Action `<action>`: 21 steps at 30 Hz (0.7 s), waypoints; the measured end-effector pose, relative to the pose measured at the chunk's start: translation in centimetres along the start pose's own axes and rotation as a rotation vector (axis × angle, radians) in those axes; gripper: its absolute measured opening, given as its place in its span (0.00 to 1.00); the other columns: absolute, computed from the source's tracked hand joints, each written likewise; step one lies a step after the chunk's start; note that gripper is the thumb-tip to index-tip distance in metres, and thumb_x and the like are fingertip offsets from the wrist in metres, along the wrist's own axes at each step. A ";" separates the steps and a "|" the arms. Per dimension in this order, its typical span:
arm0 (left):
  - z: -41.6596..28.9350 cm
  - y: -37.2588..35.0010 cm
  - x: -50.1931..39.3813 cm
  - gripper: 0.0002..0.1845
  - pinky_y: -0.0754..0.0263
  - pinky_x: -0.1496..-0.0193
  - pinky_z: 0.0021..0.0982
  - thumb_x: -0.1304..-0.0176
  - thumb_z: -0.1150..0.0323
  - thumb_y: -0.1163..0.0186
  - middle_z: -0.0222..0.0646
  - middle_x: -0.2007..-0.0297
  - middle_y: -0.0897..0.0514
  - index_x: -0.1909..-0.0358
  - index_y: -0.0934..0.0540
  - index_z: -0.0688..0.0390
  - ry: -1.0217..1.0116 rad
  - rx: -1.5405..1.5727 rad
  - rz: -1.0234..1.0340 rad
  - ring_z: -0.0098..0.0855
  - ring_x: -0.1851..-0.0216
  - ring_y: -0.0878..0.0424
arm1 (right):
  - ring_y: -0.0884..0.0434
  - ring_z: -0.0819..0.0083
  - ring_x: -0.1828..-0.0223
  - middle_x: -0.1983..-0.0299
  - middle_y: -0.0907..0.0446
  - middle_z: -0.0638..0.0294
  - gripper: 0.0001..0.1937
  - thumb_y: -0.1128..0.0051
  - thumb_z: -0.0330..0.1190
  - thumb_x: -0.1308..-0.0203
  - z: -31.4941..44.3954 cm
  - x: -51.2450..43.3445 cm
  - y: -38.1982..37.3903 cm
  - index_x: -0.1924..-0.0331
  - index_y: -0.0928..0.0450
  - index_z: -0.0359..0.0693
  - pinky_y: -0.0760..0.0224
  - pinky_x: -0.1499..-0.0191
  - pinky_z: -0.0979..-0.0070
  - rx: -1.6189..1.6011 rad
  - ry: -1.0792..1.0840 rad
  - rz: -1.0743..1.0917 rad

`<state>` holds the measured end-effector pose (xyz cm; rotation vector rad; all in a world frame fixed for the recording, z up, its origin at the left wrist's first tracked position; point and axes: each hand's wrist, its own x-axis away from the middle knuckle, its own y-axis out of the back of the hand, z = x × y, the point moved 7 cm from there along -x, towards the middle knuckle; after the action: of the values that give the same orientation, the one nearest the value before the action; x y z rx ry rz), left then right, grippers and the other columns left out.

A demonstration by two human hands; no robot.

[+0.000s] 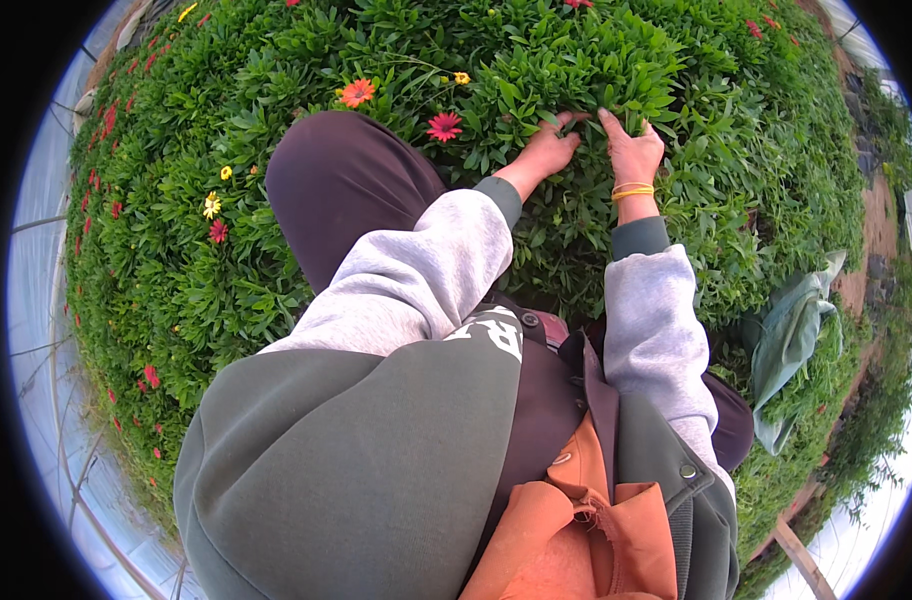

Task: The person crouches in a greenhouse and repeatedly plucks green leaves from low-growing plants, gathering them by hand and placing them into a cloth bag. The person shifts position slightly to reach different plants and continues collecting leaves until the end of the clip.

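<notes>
Both hands reach into dense leafy green plants (576, 67) in front of my bent knees. My left hand (551, 148) is among the stems, its thumb and fingers partly hidden by leaves. Close to its right, my right hand (634, 150), with a yellow band (633, 190) at the wrist, touches a leafy clump; its fingertips are partly covered. Whether either hand grips a stem cannot be made out. A red daisy-like flower (444, 127) and an orange one (357, 92) bloom left of my left hand.
A green plastic sheet or bag (790, 337) lies on the plants at the right. Beyond it runs a bare soil path (876, 217). Plastic greenhouse film (39, 187) and poles curve along the left. More red and yellow flowers dot the plants.
</notes>
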<state>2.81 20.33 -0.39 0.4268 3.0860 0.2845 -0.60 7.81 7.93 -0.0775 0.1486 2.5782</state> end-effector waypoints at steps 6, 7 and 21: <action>-0.2 -0.4 -1.1 0.17 0.32 0.53 0.26 0.50 0.73 0.43 0.32 0.59 0.21 0.55 0.24 0.57 0.020 0.165 0.042 0.25 0.59 0.25 | 0.33 0.84 0.87 0.79 0.24 0.67 0.09 0.34 0.28 0.55 -1.3 -1.2 1.5 0.71 0.23 0.34 0.41 0.85 0.86 -0.097 -0.158 -0.008; -0.4 -0.6 -1.3 0.18 0.32 0.53 0.26 0.51 0.73 0.42 0.32 0.59 0.20 0.55 0.24 0.57 0.016 0.148 0.060 0.25 0.59 0.25 | 0.33 0.84 0.87 0.79 0.23 0.67 0.09 0.34 0.28 0.55 -1.4 -1.2 1.6 0.71 0.23 0.35 0.41 0.85 0.86 -0.099 -0.186 0.005; -0.9 -0.9 -1.4 0.13 0.31 0.59 0.25 0.51 0.66 0.36 0.30 0.68 0.18 0.64 0.20 0.61 -0.052 0.171 0.127 0.21 0.67 0.26 | 0.33 0.86 0.86 0.77 0.22 0.69 0.07 0.39 0.32 0.49 -1.8 -0.8 1.9 0.67 0.21 0.38 0.48 0.87 0.89 -0.108 -0.306 0.090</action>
<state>3.86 18.99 0.35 0.6259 3.0480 0.0102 -0.86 5.56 6.42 0.2885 -0.1033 2.6487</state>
